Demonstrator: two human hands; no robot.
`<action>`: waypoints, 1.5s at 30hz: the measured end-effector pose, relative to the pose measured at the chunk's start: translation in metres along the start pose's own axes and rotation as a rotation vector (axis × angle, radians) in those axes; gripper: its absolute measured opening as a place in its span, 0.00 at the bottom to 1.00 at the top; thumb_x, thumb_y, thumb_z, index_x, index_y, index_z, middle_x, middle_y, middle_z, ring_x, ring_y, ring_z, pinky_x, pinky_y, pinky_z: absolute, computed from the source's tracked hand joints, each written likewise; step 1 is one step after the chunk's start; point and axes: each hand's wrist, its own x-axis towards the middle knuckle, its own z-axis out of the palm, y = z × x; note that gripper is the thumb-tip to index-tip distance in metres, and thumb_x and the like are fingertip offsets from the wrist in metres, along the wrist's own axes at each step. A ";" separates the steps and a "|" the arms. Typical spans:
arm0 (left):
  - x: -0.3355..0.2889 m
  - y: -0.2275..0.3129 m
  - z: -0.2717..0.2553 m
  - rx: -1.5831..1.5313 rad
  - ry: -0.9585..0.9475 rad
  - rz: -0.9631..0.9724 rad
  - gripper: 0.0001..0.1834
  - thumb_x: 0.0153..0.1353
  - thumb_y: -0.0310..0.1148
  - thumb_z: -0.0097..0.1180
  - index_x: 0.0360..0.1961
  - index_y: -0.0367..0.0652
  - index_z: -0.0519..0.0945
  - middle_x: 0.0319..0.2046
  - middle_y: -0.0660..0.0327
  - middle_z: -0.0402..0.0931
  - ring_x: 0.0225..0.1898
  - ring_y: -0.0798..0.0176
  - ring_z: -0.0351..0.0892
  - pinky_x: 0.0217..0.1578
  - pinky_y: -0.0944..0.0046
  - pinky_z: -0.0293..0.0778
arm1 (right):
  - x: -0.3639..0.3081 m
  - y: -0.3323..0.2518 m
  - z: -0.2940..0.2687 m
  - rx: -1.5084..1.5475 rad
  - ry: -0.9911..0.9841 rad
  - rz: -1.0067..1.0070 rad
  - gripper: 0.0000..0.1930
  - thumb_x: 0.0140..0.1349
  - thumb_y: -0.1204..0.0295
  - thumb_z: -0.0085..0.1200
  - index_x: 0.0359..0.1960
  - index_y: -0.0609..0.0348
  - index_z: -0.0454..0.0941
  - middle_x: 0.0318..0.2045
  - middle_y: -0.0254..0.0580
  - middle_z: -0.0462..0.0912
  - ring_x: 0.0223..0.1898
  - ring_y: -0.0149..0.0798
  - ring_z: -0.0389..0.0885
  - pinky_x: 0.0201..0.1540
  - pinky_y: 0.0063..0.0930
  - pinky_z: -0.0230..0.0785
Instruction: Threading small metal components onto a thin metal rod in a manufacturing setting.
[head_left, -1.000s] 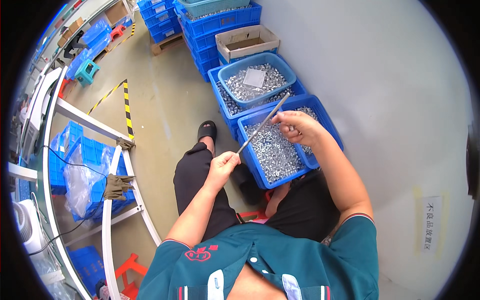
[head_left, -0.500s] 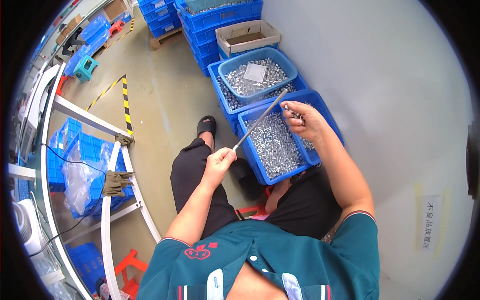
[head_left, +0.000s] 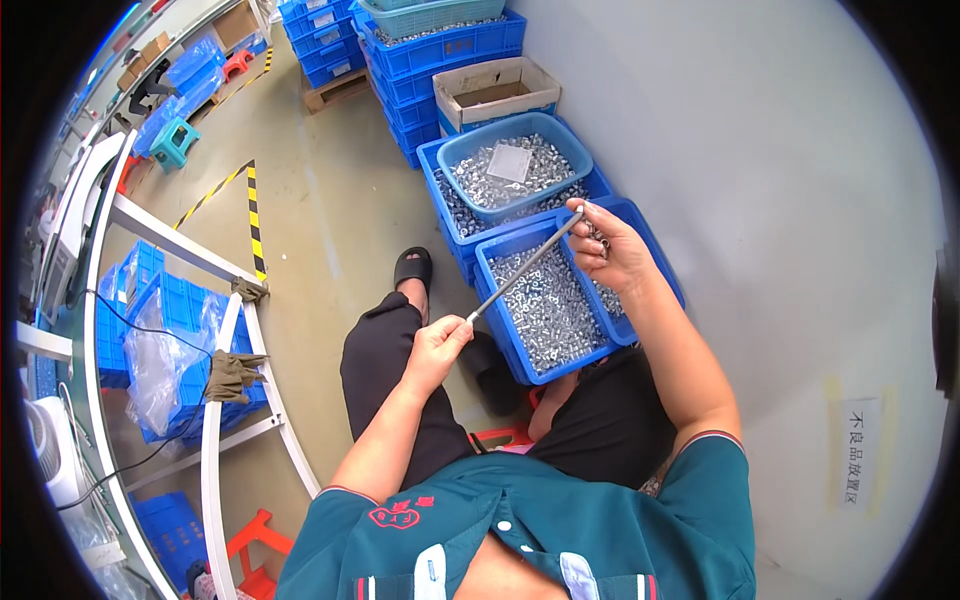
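Note:
My left hand (head_left: 437,352) is closed around the lower end of a thin grey metal rod (head_left: 530,262), which slants up and to the right. At the rod's upper end, the thumb and fingertips of my right hand (head_left: 618,252) pinch a small metal part against the tip. Several more small silvery metal parts (head_left: 599,240) are cupped in the right hand's curled fingers. Beneath the rod stands a blue bin (head_left: 508,335), filled with loose metal pieces (head_left: 548,315). The right forearm and hand partly cover a second filled compartment or bin beside it.
Behind the bin, a light blue basin (head_left: 448,160) of metal parts holds a pale card (head_left: 509,162). Beyond are a cardboard box (head_left: 540,80) and stacked blue crates (head_left: 405,100). A wall (head_left: 780,250) rises on the right. At left is a white-framed bench (head_left: 212,450) with a cable.
My right hand has closed in on the rod's upper end, which stood free before; a small part is now at the tip. The rod tilts slightly lower. The left hand keeps its grip.

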 end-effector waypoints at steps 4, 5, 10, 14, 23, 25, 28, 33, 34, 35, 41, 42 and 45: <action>0.000 -0.001 -0.001 -0.023 0.006 0.015 0.11 0.61 0.34 0.52 0.28 0.36 0.76 0.20 0.72 0.69 0.24 0.79 0.62 0.24 0.76 0.60 | -0.003 -0.005 0.007 -0.088 0.007 -0.060 0.11 0.61 0.71 0.50 0.44 0.61 0.71 0.23 0.32 0.70 0.16 0.19 0.58 0.13 0.10 0.48; 0.000 -0.001 0.000 -0.015 0.007 0.013 0.11 0.61 0.34 0.52 0.28 0.36 0.76 0.20 0.72 0.69 0.23 0.79 0.62 0.24 0.76 0.59 | -0.004 -0.009 0.008 -0.165 0.004 -0.051 0.11 0.60 0.71 0.50 0.43 0.61 0.72 0.23 0.32 0.70 0.16 0.19 0.58 0.14 0.10 0.48; 0.001 -0.001 0.002 -0.007 0.001 0.021 0.11 0.62 0.34 0.51 0.27 0.37 0.76 0.19 0.73 0.66 0.23 0.80 0.60 0.23 0.76 0.57 | -0.007 -0.005 0.016 -0.500 0.068 0.000 0.11 0.60 0.72 0.49 0.44 0.61 0.73 0.23 0.30 0.70 0.16 0.17 0.58 0.14 0.08 0.48; 0.005 0.005 0.004 -0.083 0.017 0.023 0.11 0.62 0.34 0.50 0.26 0.39 0.75 0.17 0.75 0.61 0.19 0.81 0.54 0.20 0.77 0.51 | -0.007 0.005 0.021 -0.510 0.016 0.228 0.14 0.61 0.71 0.49 0.48 0.62 0.71 0.24 0.30 0.70 0.16 0.17 0.56 0.14 0.09 0.46; 0.002 0.001 0.000 -0.075 0.013 -0.007 0.12 0.62 0.35 0.52 0.26 0.37 0.75 0.20 0.74 0.65 0.23 0.80 0.59 0.24 0.77 0.56 | -0.002 -0.006 -0.003 -0.228 0.192 0.103 0.14 0.60 0.57 0.52 0.28 0.55 0.71 0.16 0.27 0.64 0.13 0.19 0.56 0.12 0.11 0.45; 0.001 0.000 0.000 -0.034 0.010 0.006 0.12 0.62 0.35 0.52 0.26 0.37 0.75 0.19 0.73 0.66 0.23 0.80 0.60 0.23 0.77 0.57 | 0.000 -0.008 -0.008 -0.118 0.160 0.049 0.14 0.61 0.58 0.51 0.29 0.56 0.70 0.16 0.27 0.64 0.13 0.19 0.56 0.12 0.11 0.45; 0.000 -0.001 -0.001 0.023 0.016 0.029 0.11 0.61 0.34 0.52 0.27 0.36 0.76 0.19 0.73 0.67 0.23 0.80 0.60 0.23 0.76 0.58 | 0.001 -0.010 -0.004 -0.045 0.186 0.020 0.11 0.64 0.62 0.48 0.34 0.58 0.71 0.18 0.28 0.65 0.14 0.20 0.57 0.12 0.11 0.46; -0.001 -0.001 0.001 0.079 0.033 0.060 0.10 0.61 0.33 0.52 0.28 0.36 0.76 0.18 0.72 0.67 0.22 0.80 0.61 0.22 0.75 0.59 | 0.000 -0.015 -0.006 -0.078 0.146 0.018 0.10 0.64 0.65 0.46 0.37 0.58 0.72 0.19 0.29 0.65 0.14 0.20 0.57 0.12 0.12 0.47; -0.001 -0.001 0.001 0.074 0.032 0.073 0.10 0.61 0.33 0.52 0.29 0.36 0.77 0.18 0.72 0.68 0.22 0.80 0.62 0.22 0.75 0.60 | 0.000 -0.013 -0.006 -0.066 0.090 0.039 0.09 0.64 0.65 0.46 0.37 0.58 0.72 0.19 0.29 0.65 0.14 0.20 0.56 0.12 0.11 0.47; -0.001 -0.001 0.000 0.075 0.033 0.074 0.10 0.61 0.33 0.52 0.29 0.36 0.77 0.18 0.72 0.68 0.22 0.80 0.62 0.22 0.75 0.60 | 0.000 -0.012 -0.006 -0.053 0.033 0.061 0.09 0.64 0.65 0.46 0.37 0.58 0.72 0.19 0.29 0.65 0.14 0.19 0.56 0.12 0.11 0.47; -0.001 0.000 0.000 0.088 0.041 0.081 0.10 0.61 0.33 0.53 0.29 0.36 0.77 0.18 0.71 0.68 0.23 0.80 0.62 0.23 0.75 0.61 | -0.002 -0.012 0.002 -0.162 0.052 0.046 0.10 0.64 0.65 0.46 0.37 0.58 0.72 0.18 0.28 0.65 0.14 0.19 0.57 0.13 0.10 0.47; -0.001 -0.001 0.000 0.084 0.037 0.085 0.10 0.61 0.33 0.52 0.29 0.36 0.77 0.19 0.71 0.68 0.23 0.80 0.63 0.23 0.75 0.61 | -0.003 -0.013 0.003 -0.257 0.087 0.030 0.10 0.64 0.65 0.46 0.37 0.59 0.72 0.18 0.28 0.65 0.14 0.19 0.57 0.13 0.10 0.47; 0.000 0.000 0.000 0.048 0.024 0.050 0.10 0.61 0.33 0.52 0.28 0.36 0.76 0.19 0.71 0.68 0.24 0.79 0.62 0.24 0.76 0.60 | -0.003 -0.009 0.009 -0.207 0.056 0.105 0.13 0.65 0.63 0.44 0.39 0.60 0.73 0.18 0.28 0.65 0.14 0.18 0.57 0.13 0.09 0.47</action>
